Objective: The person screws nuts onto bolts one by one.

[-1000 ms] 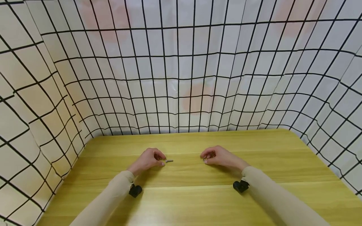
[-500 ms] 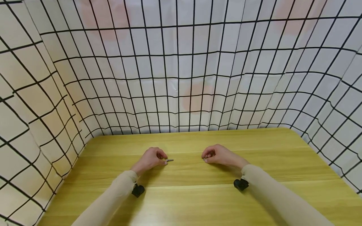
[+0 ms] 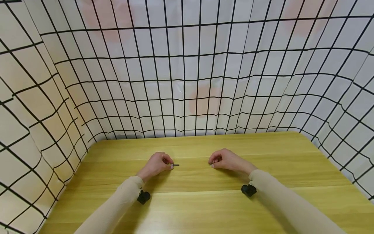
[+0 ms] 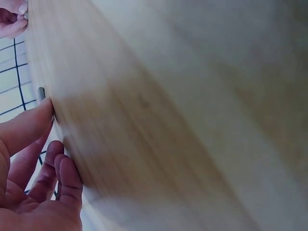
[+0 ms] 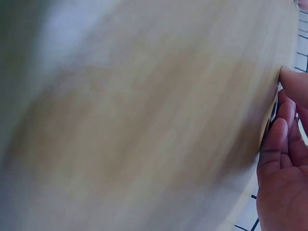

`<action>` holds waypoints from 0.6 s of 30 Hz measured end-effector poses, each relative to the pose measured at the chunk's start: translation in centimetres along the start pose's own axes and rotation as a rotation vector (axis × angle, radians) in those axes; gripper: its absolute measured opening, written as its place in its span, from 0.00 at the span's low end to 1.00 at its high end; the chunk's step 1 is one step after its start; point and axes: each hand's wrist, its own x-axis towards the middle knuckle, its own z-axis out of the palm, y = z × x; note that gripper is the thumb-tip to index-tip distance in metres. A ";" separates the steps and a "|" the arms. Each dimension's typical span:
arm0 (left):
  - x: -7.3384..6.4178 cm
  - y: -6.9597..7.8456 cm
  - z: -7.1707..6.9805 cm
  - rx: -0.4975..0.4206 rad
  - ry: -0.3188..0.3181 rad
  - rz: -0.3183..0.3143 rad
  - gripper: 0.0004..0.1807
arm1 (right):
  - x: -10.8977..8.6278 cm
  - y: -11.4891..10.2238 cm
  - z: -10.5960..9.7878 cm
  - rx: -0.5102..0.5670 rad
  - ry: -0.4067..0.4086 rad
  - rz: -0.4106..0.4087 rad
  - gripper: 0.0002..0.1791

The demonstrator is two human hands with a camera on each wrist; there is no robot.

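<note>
My left hand (image 3: 156, 164) pinches a small metal bolt (image 3: 176, 165) at one end between thumb and forefinger, its shank pointing right. In the left wrist view the rounded tip of the bolt (image 4: 41, 92) shows past the thumb, close to the tabletop. To the right, my right hand (image 3: 228, 161) pinches a tiny shiny metal piece, seemingly a nut (image 3: 210, 164), between thumb and fingertips. From the left wrist that nut (image 4: 26, 16) appears as a small glint. The thumb (image 5: 294, 86) hides it in the right wrist view. The two hands are apart.
Both hands are low over a yellow wooden table (image 3: 187, 201). White curtains with a black grid (image 3: 184, 68) stand behind the table and at both sides. Each wrist carries a small black camera (image 3: 143, 197).
My left hand has moved slightly right and its thumb and forefinger have closed on the bolt's end. The right hand has barely moved and keeps its pinch.
</note>
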 end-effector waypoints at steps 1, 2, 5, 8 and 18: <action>0.0 0.0 0.0 0.003 0.002 -0.001 0.04 | 0.0 0.0 0.0 -0.001 -0.001 0.001 0.04; 0.0 0.0 0.0 0.004 0.005 -0.003 0.04 | 0.0 0.1 0.0 -0.001 -0.002 0.002 0.04; 0.0 0.1 0.0 0.002 0.012 -0.007 0.04 | 0.0 0.1 -0.1 -0.001 -0.001 0.008 0.04; -0.1 0.2 0.0 -0.007 0.021 -0.008 0.04 | 0.0 0.0 -0.1 -0.003 0.001 0.015 0.04; -0.1 0.2 -0.1 -0.073 0.012 -0.050 0.03 | -0.1 -0.3 -0.1 -0.010 -0.003 0.022 0.04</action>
